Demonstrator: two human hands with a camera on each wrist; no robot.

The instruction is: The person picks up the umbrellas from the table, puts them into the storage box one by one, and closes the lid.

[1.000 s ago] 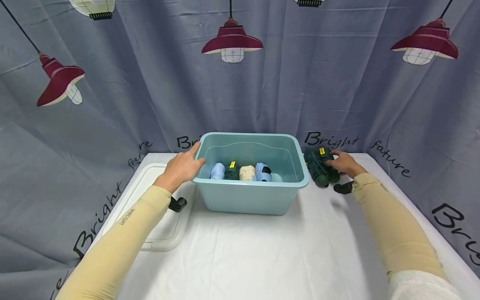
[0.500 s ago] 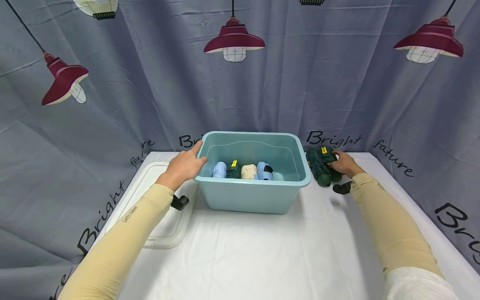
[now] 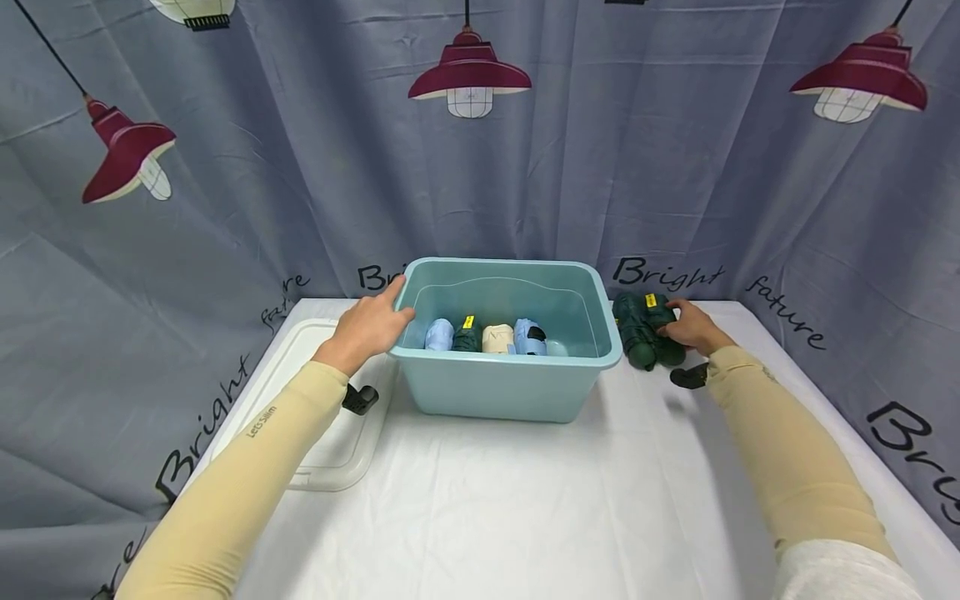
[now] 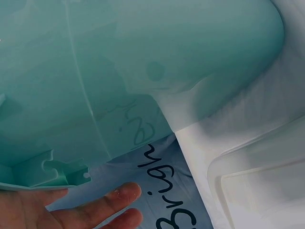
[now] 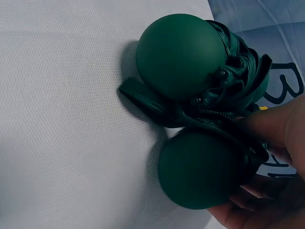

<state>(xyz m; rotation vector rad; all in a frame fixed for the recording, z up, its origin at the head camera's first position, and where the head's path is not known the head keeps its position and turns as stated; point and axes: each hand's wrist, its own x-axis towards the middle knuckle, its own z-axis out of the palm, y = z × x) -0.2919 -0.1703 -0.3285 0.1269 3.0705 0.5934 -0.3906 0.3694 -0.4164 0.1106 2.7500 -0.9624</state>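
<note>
Hardly anything's moving since earlier: right hand [image 3: 693, 327] is pinching one green umbrella [image 5: 198, 169]; left hand [image 3: 367, 331], fingers straight, is probably steadying the bin [image 3: 495, 387] beside them.

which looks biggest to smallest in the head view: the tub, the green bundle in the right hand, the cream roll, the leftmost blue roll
1. tub
2. green bundle, though partly covered
3. cream roll and leftmost blue roll: too alike to rank

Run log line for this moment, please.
left hand: at bin rim | right hand: gripping rightmost green umbrella | lid: off bin
</note>
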